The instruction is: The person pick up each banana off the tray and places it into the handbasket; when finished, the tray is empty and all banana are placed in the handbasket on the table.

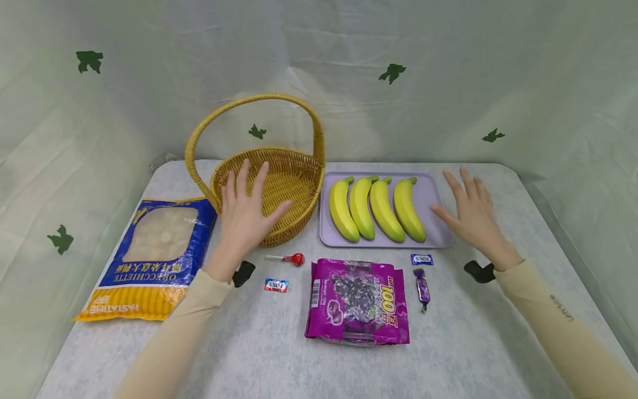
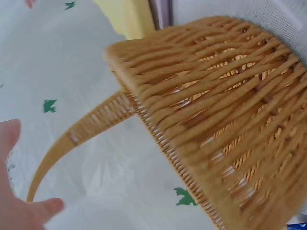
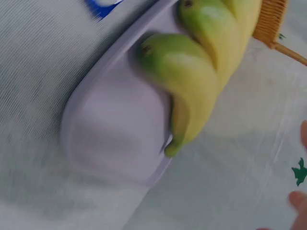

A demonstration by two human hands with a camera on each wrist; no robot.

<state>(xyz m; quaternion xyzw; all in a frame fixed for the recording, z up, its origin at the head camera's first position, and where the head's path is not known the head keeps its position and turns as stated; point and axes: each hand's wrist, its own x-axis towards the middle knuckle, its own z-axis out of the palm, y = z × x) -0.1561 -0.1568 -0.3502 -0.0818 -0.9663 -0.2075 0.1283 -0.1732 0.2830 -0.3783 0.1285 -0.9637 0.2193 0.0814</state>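
Observation:
My left hand [image 1: 246, 213] hovers with spread fingers in front of a round wicker basket [image 1: 299, 208] with a tall arched handle, overlapping it in the head view. In the left wrist view, the basket's woven side [image 2: 216, 110] fills the right half, with thumb and finger at the lower left. My right hand [image 1: 475, 216], fingers also spread, is over the right end of a lilac tray [image 1: 384, 243]. Several bananas [image 1: 381, 210] lie side by side on that tray. The right wrist view shows the nearest banana [image 3: 192, 86] close up. Neither hand holds anything.
A blue and yellow orecchiette bag [image 1: 159, 249] lies at the left. In front are a purple candy bag [image 1: 356, 302], a red lollipop [image 1: 297, 259], a red-blue wrapped candy [image 1: 276, 285], a blue wrapped candy [image 1: 422, 259] and a purple twist-wrapped candy [image 1: 422, 289]. Pale curtains surround the table.

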